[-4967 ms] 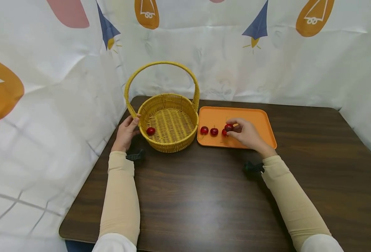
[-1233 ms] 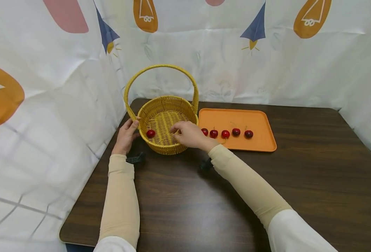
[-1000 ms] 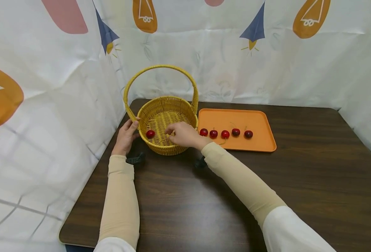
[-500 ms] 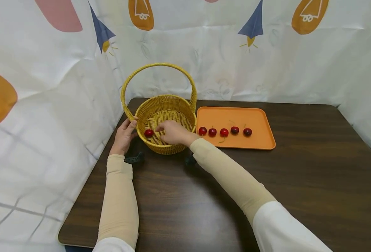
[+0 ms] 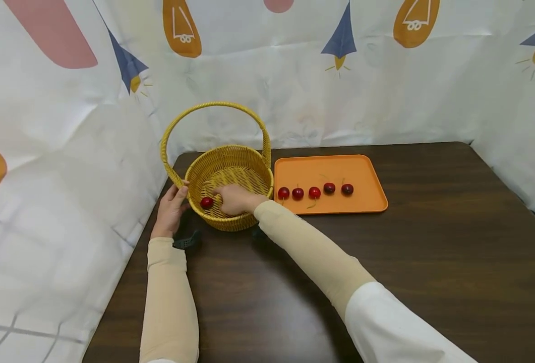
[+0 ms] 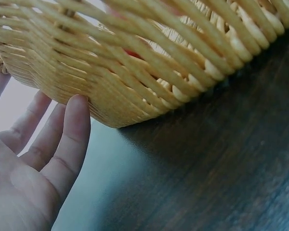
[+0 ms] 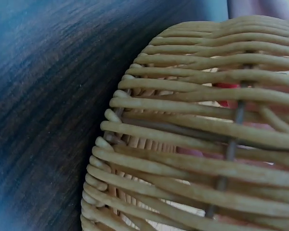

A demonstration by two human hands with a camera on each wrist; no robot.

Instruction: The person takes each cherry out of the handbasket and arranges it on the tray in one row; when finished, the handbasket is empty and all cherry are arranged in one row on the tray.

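A yellow woven basket point(image 5: 231, 224) with a tall arched handle stands at the table's left. My left hand point(image 5: 169, 212) holds its left side by the rim at the handle's foot; the left wrist view has fingertips against the weave. Inside the basket, near its left wall, lies one red cherry point(image 5: 206, 202). My right hand point(image 5: 236, 199) reaches down into the basket just right of that cherry, fingers loosely bent and a small gap visible between them. Its lower fingers are hidden. Several cherries with stems point(image 5: 314, 192) lie in a row on an orange tray point(image 5: 321, 166).
The tray sits close against the basket's right side on a dark wooden table point(image 5: 412, 242). A white printed cloth point(image 5: 294, 111) hangs behind and to the left. Around each wrist is a dark device, such as the left wrist's camera point(image 5: 187, 241).
Five seconds ago my right hand held a cherry over the tray; the row there has since grown. Lately it has moved left inside the basket toward the cherry. My left hand keeps its hold.
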